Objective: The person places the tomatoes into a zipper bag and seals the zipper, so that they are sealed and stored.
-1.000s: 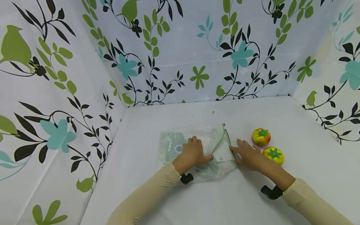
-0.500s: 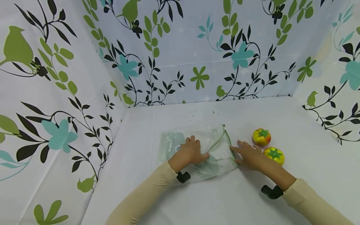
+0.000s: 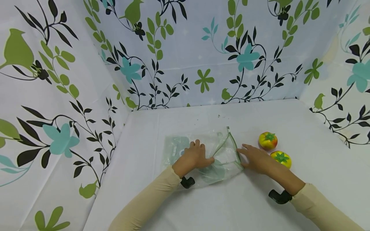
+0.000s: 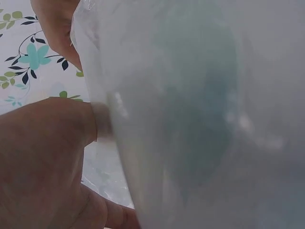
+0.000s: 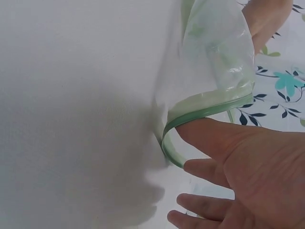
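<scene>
A clear plastic zip bag (image 3: 215, 176) with pale green patches and a green zip strip (image 5: 205, 110) lies on the white table. Its mouth gapes toward the right. My left hand (image 3: 193, 157) lies over the bag, with the thumb at the upper lip, which is drawn back to it. In the left wrist view the bag's film (image 4: 200, 119) covers that thumb's tip; the grip is partly hidden. My right hand (image 3: 255, 157) is at the mouth's right edge. In the right wrist view its thumb and index finger touch the zip strip, spread apart, with the other fingers extended.
Two yellow toy fruits with green leafy tops sit right of the bag: a red-tinged rear fruit (image 3: 267, 141) and a nearer fruit (image 3: 281, 159), close beside my right hand and forearm. Patterned cloth (image 3: 179, 64) walls the table at the back and sides.
My left hand has shifted slightly left, and the bag's upper lip has come along with its thumb. My right hand has stayed almost in place at the bag's edge.
</scene>
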The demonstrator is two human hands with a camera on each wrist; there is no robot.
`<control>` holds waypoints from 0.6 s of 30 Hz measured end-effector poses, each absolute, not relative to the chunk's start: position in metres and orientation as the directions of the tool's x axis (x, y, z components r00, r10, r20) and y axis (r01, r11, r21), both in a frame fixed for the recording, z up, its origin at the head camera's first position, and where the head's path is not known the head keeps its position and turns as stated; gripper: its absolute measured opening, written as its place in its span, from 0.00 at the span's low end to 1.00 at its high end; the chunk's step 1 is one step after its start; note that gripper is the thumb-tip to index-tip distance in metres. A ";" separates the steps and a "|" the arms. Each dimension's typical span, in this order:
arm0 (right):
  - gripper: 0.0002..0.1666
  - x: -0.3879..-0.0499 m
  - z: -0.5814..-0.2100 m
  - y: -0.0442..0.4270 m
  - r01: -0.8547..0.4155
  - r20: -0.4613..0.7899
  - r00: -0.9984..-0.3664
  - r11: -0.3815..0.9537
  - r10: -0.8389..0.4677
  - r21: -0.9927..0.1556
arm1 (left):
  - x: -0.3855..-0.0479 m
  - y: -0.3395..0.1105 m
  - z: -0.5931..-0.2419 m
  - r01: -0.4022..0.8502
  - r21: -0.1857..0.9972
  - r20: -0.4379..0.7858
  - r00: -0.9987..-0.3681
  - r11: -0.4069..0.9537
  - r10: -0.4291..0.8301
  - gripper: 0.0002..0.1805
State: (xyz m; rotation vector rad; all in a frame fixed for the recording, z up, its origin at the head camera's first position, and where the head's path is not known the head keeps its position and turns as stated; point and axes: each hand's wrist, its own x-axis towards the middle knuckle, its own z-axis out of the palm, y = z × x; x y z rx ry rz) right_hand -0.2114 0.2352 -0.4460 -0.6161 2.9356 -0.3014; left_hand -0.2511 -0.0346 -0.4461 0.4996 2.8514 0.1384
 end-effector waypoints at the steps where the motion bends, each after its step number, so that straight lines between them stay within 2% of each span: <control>1: 0.36 -0.212 -0.446 0.235 -0.382 -0.081 -0.909 0.896 -0.408 -0.225 | -0.251 -0.035 -0.446 0.323 0.137 -0.224 -0.911 0.936 0.347 0.42; 10: 0.37 -0.206 -0.435 0.240 -0.370 0.030 -0.922 0.858 -0.385 -0.356 | -0.250 -0.037 -0.444 0.331 0.153 -0.227 -0.905 0.931 0.359 0.41; 18: 0.38 -0.196 -0.414 0.266 -0.369 0.109 -0.927 0.816 -0.359 -0.446 | -0.252 -0.037 -0.444 0.334 0.150 -0.233 -0.903 0.931 0.362 0.42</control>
